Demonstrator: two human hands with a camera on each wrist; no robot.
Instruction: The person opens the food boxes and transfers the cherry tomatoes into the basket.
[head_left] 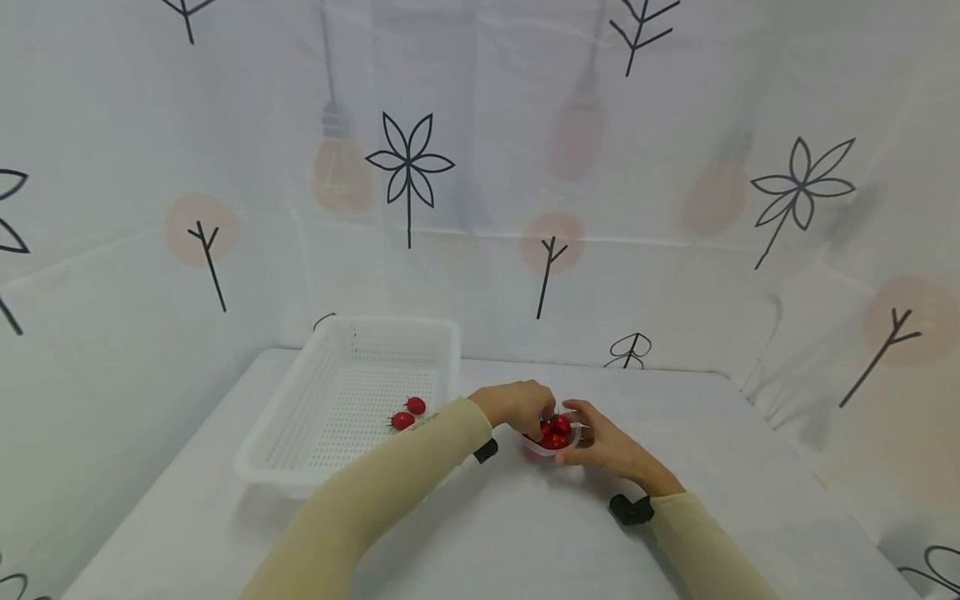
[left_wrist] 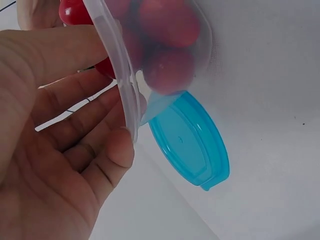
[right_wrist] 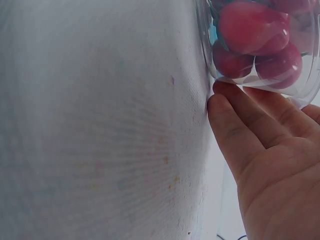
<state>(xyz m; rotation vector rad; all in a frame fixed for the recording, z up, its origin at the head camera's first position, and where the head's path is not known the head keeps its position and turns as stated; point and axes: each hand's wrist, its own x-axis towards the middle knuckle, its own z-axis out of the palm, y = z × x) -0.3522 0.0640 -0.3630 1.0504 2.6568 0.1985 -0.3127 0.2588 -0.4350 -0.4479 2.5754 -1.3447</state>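
A small clear plastic container (head_left: 531,450) stands on the table with several red cherry tomatoes (head_left: 558,440) in it. My left hand (head_left: 519,403) reaches down into it from the left. In the left wrist view, its thumb and fingers close on a cherry tomato (left_wrist: 103,68) just inside the rim; the fingertips are partly hidden. My right hand (head_left: 606,446) holds the container from the right, thumb at the near side and fingers round the far side. The right wrist view shows its fingers (right_wrist: 240,125) against the container wall. A blue lid (left_wrist: 192,142) shows beyond the container.
A white perforated basket (head_left: 258,454) stands to the left, with two cherry tomatoes (head_left: 402,420) near its right wall. White cloth covers the table (head_left: 510,533). Behind the table hangs a patterned curtain (head_left: 480,167).
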